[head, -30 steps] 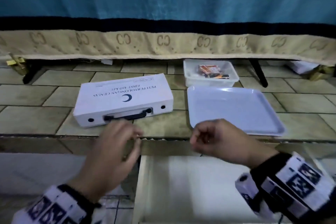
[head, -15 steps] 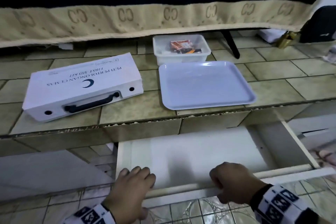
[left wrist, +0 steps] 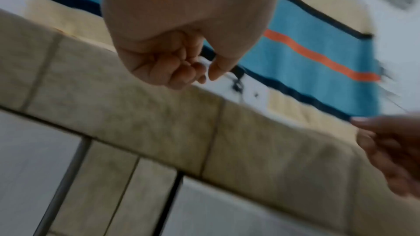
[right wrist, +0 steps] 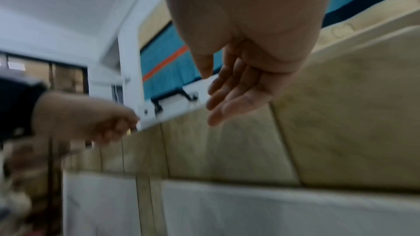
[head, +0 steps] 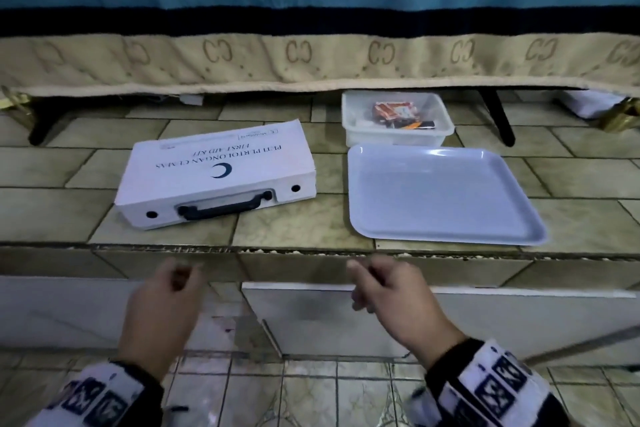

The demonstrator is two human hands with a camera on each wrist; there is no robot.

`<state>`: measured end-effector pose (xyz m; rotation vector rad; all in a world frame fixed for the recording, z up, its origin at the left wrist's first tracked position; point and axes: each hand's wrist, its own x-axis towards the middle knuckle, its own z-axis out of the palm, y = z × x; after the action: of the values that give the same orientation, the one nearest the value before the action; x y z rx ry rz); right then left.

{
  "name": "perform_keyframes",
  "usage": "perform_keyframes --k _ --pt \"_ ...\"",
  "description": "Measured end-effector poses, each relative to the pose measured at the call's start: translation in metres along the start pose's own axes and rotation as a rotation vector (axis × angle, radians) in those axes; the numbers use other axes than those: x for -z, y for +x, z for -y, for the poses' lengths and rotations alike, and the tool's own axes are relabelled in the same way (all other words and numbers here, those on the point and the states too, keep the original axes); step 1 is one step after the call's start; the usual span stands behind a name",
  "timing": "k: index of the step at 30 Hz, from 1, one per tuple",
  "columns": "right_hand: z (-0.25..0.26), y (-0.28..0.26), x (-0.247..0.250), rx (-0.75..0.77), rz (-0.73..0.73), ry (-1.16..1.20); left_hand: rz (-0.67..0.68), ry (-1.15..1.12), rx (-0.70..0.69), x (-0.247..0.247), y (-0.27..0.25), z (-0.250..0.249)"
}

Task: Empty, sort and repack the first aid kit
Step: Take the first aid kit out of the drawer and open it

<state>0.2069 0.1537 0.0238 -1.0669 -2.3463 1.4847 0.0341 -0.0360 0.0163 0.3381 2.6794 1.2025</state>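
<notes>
The white first aid kit (head: 214, 173) lies closed on the tiled counter, its black handle (head: 225, 207) facing me. Right of it sits an empty pale blue tray (head: 440, 194). Behind the tray stands a clear bin (head: 356, 135) holding a few small packets. My left hand (head: 180, 279) hovers below the counter's front edge with fingers curled in, holding nothing; the left wrist view shows the left hand (left wrist: 202, 76) the same way. My right hand (head: 360, 282) hangs beside it, and in the right wrist view the right hand (right wrist: 213, 96) has relaxed, nearly straight fingers, empty.
The white drawer front (head: 398, 315) under the counter sits pushed in. A beige and blue cloth (head: 311, 55) hangs along the back of the counter. Black stand legs (head: 498, 118) rest on the tiles behind the bin. Tiled floor lies below.
Half a second ago both hands gripped the front of the pulled-out drawer. The drawer is now pushed in, and both hands have let go and risen towards the counter edge.
</notes>
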Motion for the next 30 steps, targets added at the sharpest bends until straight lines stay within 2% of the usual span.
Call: perform_keyframes --k 2,4,6,9,15,22,27,30 --pt "0.033 0.022 -0.005 -0.076 0.018 0.473 -0.083 -0.367 0.170 0.018 0.025 -0.002" --pt "0.064 0.044 -0.010 -0.188 0.076 0.762 -0.077 -0.698 0.303 0.030 0.045 -0.009" --pt "0.085 0.066 -0.018 -0.327 0.159 0.908 -0.027 -0.886 0.385 0.038 0.061 -0.020" --pt "0.101 0.096 -0.030 -0.447 0.233 1.001 0.032 -0.995 0.449 0.045 0.081 -0.031" --pt "0.111 0.136 -0.045 -0.528 0.048 1.001 0.084 -0.985 0.481 0.041 0.124 -0.034" --pt "0.121 0.148 -0.035 -0.492 -0.121 0.977 0.178 -1.081 0.467 0.041 0.157 -0.050" --pt "0.144 0.143 -0.008 -0.317 -0.302 0.818 0.279 -1.022 0.434 0.063 0.175 -0.063" --pt "0.157 0.155 0.007 -0.142 -0.391 0.740 0.255 -0.950 0.233 0.074 0.193 -0.083"
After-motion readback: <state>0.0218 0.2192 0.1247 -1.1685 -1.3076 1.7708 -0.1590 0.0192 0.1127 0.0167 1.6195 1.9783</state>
